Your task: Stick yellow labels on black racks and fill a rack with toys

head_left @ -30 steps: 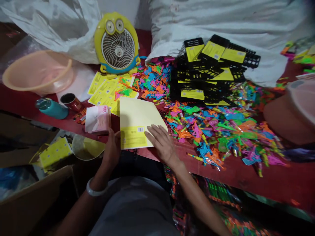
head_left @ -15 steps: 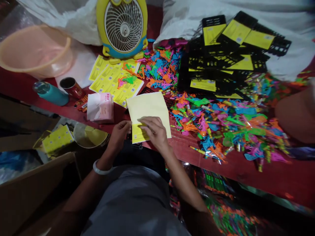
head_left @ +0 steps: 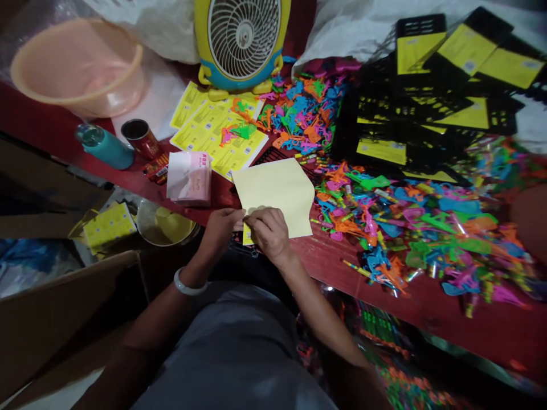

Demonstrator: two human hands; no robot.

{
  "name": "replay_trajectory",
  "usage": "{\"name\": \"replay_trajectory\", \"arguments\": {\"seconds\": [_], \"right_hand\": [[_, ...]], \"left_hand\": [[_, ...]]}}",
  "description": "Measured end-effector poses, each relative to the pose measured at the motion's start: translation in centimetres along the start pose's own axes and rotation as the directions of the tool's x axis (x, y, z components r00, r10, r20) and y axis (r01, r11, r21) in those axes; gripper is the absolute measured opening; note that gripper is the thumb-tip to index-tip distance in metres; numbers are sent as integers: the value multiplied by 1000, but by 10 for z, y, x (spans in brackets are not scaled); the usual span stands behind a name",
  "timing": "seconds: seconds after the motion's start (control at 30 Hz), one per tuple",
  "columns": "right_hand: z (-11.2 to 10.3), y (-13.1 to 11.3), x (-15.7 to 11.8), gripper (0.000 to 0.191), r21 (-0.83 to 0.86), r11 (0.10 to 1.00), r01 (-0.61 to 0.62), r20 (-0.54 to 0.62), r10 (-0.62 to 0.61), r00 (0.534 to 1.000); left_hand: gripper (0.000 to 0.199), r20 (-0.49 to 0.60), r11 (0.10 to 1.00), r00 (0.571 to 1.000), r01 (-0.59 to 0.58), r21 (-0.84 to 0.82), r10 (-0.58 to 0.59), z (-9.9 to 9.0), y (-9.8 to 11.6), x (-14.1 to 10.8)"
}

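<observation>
A pale yellow paper sheet (head_left: 277, 191) lies at the table's front edge, its near left part turned over to show a bright yellow printed side. My left hand (head_left: 222, 228), with a pale bracelet on its wrist, pinches the sheet's left edge. Close beside it, my right hand (head_left: 270, 232) has its fingers drawn together on the folded part of the sheet. The fingertips of both hands nearly meet. Under the hands, part of a black plastic grid (head_left: 248, 249) shows. Behind the sheet are yellow printed sheets (head_left: 222, 134) with small plastic toys on them.
A tissue pack (head_left: 190, 177), a red can (head_left: 141, 138), a teal bottle (head_left: 106, 149) and a pink basin (head_left: 81, 71) stand left. A fan (head_left: 243, 42) is at the back. Colourful toys (head_left: 427, 222) and black grids with yellow cards (head_left: 382, 149) cover the right.
The view has shifted, so the table's things appear farther right. My right hand has moved closer to my left hand, its fingers now closed, and less of the bright yellow printed side shows.
</observation>
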State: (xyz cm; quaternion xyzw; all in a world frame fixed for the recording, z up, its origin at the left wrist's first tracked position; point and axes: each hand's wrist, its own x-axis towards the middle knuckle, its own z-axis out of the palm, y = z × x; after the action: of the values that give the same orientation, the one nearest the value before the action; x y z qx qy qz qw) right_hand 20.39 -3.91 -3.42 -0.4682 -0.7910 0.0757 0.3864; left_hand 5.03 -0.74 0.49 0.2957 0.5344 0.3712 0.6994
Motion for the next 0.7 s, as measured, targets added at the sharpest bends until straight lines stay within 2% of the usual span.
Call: {"name": "replay_trajectory", "arguments": {"seconds": [0.1, 0.17, 0.2, 0.27, 0.33, 0.4, 0.47, 0.53, 0.6, 0.63, 0.67, 0.7], "right_hand": [[-7, -5, -4, 24, 78, 997, -27, -60, 32, 998], [-17, -11, -5, 19, 158, 981, -113, -147, 136, 980], [-23, -14, -5, 16, 219, 962, -165, -209, 212, 955], [-38, -18, -4, 9, 381, 898, -220, -367, 366, 855], [-55, -18, -2, 15, 552, 814, -179, -499, 495, 711], [-73, -13, -2, 23, 679, 725, -115, -546, 604, 581], [-88, -4, -6, 29, 749, 654, -100, -535, 687, 491], [-98, 6, -13, 33, 771, 627, -116, -529, 730, 432], [-99, 14, -21, 35, 770, 621, -148, -526, 749, 403], [-96, 18, -25, 35, 770, 614, -173, -514, 758, 401], [-92, 20, -28, 35, 772, 602, -206, -490, 769, 410], [-87, 22, -31, 36, 774, 583, -245, -453, 782, 429]], "left_hand": [[40, -23, 999, 999, -38, 23, 39, 0, 0, 2], [35, -51, 995, 995, -86, 41, 88, 1, 2, 4], [32, -64, 992, 991, -117, 48, 120, 2, 3, 5], [25, -84, 981, 978, -185, 54, 189, 5, 9, 4], [22, -88, 958, 954, -281, 55, 285, 6, 17, -1], [21, -83, 908, 905, -413, 69, 417, 5, 28, -10], [23, -76, 839, 838, -531, 117, 540, -5, 40, -25], [24, -74, 794, 803, -565, 225, 592, -24, 53, -46], [25, -92, 767, 809, -506, 394, 581, -57, 66, -73], [25, -145, 750, 803, -453, 482, 579, -79, 72, -88], [26, -221, 758, 815, -348, 552, 536, -104, 77, -102], [28, -303, 780, 845, -194, 594, 440, -132, 82, -116]]}}
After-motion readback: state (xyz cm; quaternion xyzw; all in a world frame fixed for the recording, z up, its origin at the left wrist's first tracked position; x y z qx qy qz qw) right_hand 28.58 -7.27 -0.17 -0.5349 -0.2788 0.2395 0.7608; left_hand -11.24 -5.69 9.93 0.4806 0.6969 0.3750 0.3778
